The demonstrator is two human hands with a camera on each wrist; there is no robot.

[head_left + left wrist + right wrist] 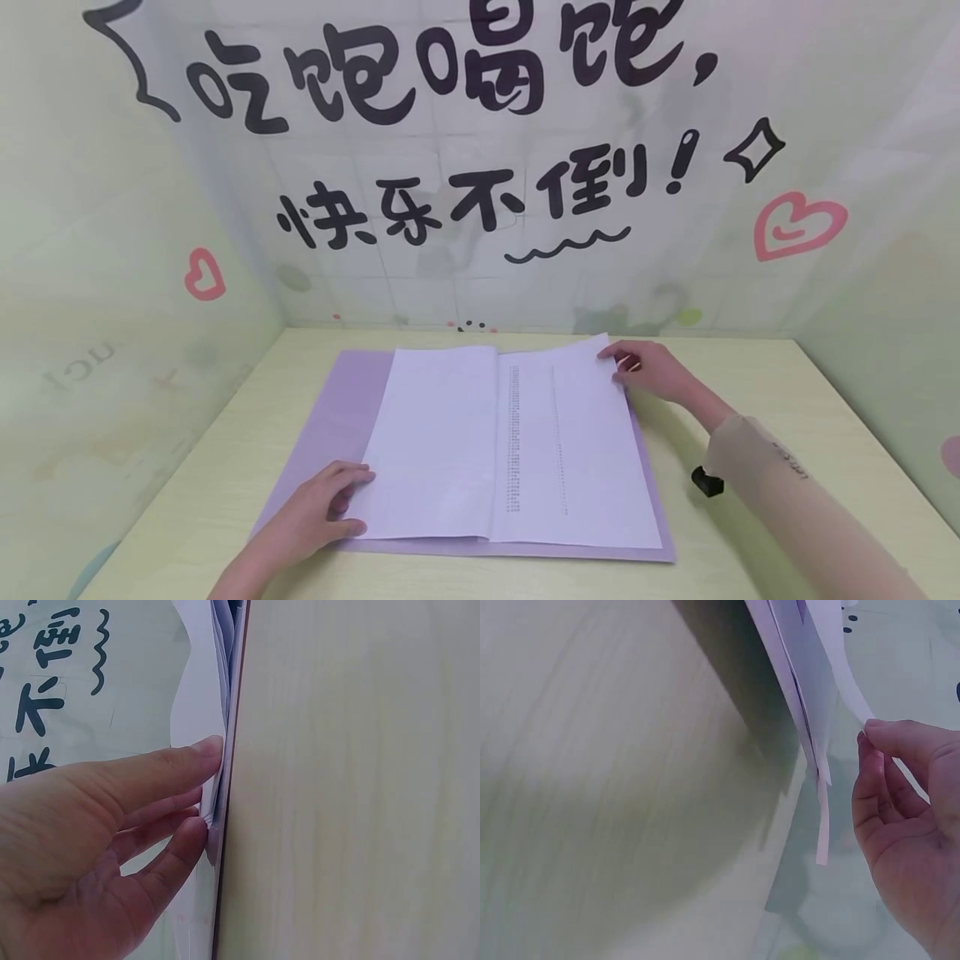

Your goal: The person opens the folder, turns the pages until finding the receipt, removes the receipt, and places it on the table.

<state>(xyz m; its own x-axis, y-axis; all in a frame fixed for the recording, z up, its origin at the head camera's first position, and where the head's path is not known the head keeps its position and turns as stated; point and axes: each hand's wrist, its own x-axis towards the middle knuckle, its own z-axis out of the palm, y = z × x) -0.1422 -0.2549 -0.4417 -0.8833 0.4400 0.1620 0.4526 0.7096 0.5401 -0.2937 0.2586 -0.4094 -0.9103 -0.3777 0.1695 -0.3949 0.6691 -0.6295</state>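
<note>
A booklet of white pages lies spread on a wider purple cover (330, 417). Its left page (435, 442) looks blank; the right page (592, 467) carries a column of small print. The left hand (318, 504) rests its fingertips on the left page near the lower left edge, thumb and fingers apart. Up at the top right corner, the right hand (652, 371) pinches a page between thumb and forefinger. In the right wrist view this lifted page (844, 679) curves away from the pages below. More layered sheets (222, 682) show edge-on in the left wrist view.
The booklet lies on a pale wood-grain table (195, 475). Behind the table stands a printed backdrop (465, 283) with large black lettering, and similar panels close in both sides. A black object (707, 482) shows beside the right sleeve (795, 492).
</note>
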